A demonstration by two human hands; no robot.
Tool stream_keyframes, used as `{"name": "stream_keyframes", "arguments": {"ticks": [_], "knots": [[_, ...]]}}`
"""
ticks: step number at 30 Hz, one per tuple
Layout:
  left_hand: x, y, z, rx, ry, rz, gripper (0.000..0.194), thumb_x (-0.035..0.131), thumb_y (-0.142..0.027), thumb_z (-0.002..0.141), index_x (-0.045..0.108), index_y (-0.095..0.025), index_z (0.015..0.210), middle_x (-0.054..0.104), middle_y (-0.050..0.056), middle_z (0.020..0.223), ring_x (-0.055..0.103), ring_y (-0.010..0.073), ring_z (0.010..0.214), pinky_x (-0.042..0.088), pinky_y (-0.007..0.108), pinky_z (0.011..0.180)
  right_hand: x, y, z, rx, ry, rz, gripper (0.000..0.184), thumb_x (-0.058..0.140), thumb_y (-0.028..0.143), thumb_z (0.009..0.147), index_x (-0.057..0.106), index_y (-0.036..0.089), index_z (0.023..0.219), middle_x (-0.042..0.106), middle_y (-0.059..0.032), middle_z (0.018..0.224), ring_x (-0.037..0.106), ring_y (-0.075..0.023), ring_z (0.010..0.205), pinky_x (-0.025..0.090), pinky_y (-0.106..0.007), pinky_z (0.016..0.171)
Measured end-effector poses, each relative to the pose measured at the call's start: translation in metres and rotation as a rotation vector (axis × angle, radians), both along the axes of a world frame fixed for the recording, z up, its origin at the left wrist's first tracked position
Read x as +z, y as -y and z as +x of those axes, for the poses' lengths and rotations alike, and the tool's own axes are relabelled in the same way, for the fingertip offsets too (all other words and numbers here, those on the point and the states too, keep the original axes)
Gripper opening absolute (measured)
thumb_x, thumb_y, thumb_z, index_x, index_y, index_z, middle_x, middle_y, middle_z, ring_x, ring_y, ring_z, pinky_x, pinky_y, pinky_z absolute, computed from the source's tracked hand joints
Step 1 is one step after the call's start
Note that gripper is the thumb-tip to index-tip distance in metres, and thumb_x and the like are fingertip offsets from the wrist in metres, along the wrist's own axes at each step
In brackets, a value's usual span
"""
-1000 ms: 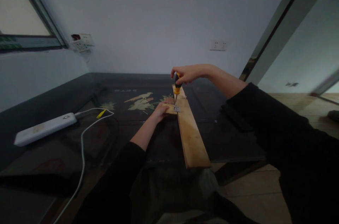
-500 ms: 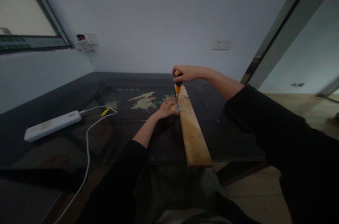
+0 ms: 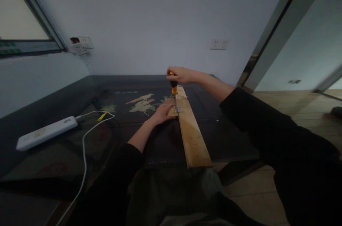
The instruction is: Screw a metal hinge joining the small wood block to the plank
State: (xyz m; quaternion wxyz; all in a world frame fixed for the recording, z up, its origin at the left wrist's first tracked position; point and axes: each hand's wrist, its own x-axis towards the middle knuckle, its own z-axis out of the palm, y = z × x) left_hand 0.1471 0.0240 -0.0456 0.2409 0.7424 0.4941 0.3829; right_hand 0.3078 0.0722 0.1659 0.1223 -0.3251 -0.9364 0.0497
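Observation:
My right hand (image 3: 178,74) is wrapped round the black and yellow handle of a screwdriver (image 3: 174,88). The screwdriver stands nearly upright with its shaft pointing down at a small metal hinge (image 3: 177,110). Whether the tip sits in a screw is too small to tell. The hinge lies across the left edge of a long wooden board (image 3: 194,133) and a smaller wooden piece (image 3: 172,112). My left hand (image 3: 163,110) lies with fingers stretched over the smaller piece, just left of the hinge, partly hiding it.
A dark table (image 3: 229,140) with a painted flower pattern carries the board, whose near end reaches the front edge. On the left lie a white power strip (image 3: 48,132) and its cable (image 3: 84,147) with a yellow tag (image 3: 102,116). A small screw-like thing (image 3: 146,114) lies left of my left hand.
The whole view has shifted slightly, so everything sits a little further left. My right hand still grips the screwdriver over the hinge, and my left hand stays on the smaller wooden piece.

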Motion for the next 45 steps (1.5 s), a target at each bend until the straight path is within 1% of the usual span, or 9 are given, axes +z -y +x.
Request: {"name": "stream_keyframes", "arguments": {"ticks": [3, 5, 12, 17, 19, 26, 33, 40, 45], "knots": [[-0.005, 0.002, -0.003, -0.030, 0.074, -0.019, 0.059, 0.087, -0.028, 0.064, 0.067, -0.028, 0.120, 0.065, 0.009, 0.132, 0.054, 0.0320, 0.129, 0.033, 0.046, 0.117, 0.001, -0.002, 0.001, 0.044, -0.020, -0.143, 0.028, 0.056, 0.017, 0.090, 0.059, 0.016, 0.118, 0.065, -0.0068, 0.100, 0.055, -0.0151, 0.077, 0.042, -0.026, 0.065], [-0.008, 0.002, -0.004, -0.041, 0.063, -0.014, 0.057, 0.086, -0.028, 0.066, 0.067, -0.027, 0.120, 0.066, 0.009, 0.131, 0.057, 0.0317, 0.127, 0.035, 0.046, 0.116, -0.001, -0.001, 0.001, 0.066, -0.057, -0.166, 0.031, 0.059, 0.018, 0.089, 0.058, 0.017, 0.119, 0.064, -0.0052, 0.100, 0.055, -0.0142, 0.076, 0.042, -0.025, 0.063], [-0.009, 0.001, -0.005, -0.062, 0.040, -0.006, 0.053, 0.085, -0.027, 0.069, 0.067, -0.027, 0.118, 0.067, 0.009, 0.127, 0.058, 0.0311, 0.124, 0.038, 0.046, 0.114, -0.009, 0.000, -0.006, 0.019, -0.090, 0.112, 0.020, 0.060, 0.029, 0.093, 0.064, 0.014, 0.105, 0.067, -0.0105, 0.102, 0.057, -0.0201, 0.092, 0.043, -0.030, 0.078], [-0.010, 0.001, -0.005, -0.081, 0.023, 0.033, 0.048, 0.082, -0.029, 0.072, 0.068, -0.027, 0.118, 0.065, 0.010, 0.130, 0.058, 0.0288, 0.124, 0.039, 0.044, 0.113, -0.002, 0.000, -0.004, 0.044, -0.061, -0.090, 0.030, 0.052, 0.019, 0.092, 0.060, 0.015, 0.121, 0.067, -0.0109, 0.112, 0.058, -0.0170, 0.087, 0.044, -0.027, 0.071], [-0.009, 0.001, -0.005, -0.079, 0.033, 0.030, 0.048, 0.083, -0.029, 0.072, 0.068, -0.027, 0.117, 0.066, 0.009, 0.129, 0.059, 0.0288, 0.123, 0.039, 0.045, 0.113, -0.002, 0.001, -0.002, 0.076, -0.073, -0.112, 0.032, 0.053, 0.020, 0.091, 0.060, 0.017, 0.122, 0.067, -0.0095, 0.112, 0.057, -0.0166, 0.085, 0.044, -0.027, 0.069], [-0.005, 0.004, -0.004, -0.045, 0.079, -0.051, 0.051, 0.086, -0.029, 0.067, 0.069, -0.028, 0.116, 0.067, 0.008, 0.130, 0.057, 0.0307, 0.126, 0.037, 0.046, 0.115, -0.016, 0.000, -0.004, 0.061, -0.189, 0.101, 0.025, 0.056, 0.035, 0.093, 0.064, 0.015, 0.107, 0.067, -0.0106, 0.104, 0.056, -0.0206, 0.093, 0.041, -0.032, 0.080], [-0.008, 0.002, -0.005, -0.070, -0.018, 0.040, 0.046, 0.082, -0.032, 0.074, 0.067, -0.028, 0.118, 0.068, 0.008, 0.125, 0.063, 0.0293, 0.115, 0.043, 0.045, 0.109, -0.015, 0.003, -0.003, 0.103, -0.166, -0.144, 0.043, 0.054, 0.019, 0.088, 0.053, 0.017, 0.131, 0.062, -0.0097, 0.116, 0.056, -0.0174, 0.091, 0.047, -0.027, 0.070], [-0.006, 0.004, -0.004, -0.055, -0.041, 0.051, 0.044, 0.082, -0.034, 0.075, 0.067, -0.028, 0.116, 0.069, 0.009, 0.124, 0.063, 0.0293, 0.116, 0.044, 0.043, 0.107, -0.021, 0.000, -0.006, 0.056, -0.224, -0.006, 0.032, 0.059, 0.033, 0.091, 0.057, 0.016, 0.118, 0.063, -0.0086, 0.104, 0.056, -0.0190, 0.091, 0.046, -0.029, 0.073], [-0.007, 0.003, -0.005, -0.066, -0.036, 0.065, 0.045, 0.082, -0.033, 0.075, 0.067, -0.027, 0.118, 0.070, 0.009, 0.122, 0.065, 0.0295, 0.114, 0.045, 0.044, 0.107, -0.020, 0.002, -0.006, 0.104, -0.204, -0.112, 0.039, 0.053, 0.026, 0.093, 0.051, 0.015, 0.130, 0.063, -0.0103, 0.110, 0.057, -0.0184, 0.091, 0.048, -0.030, 0.073]]}}
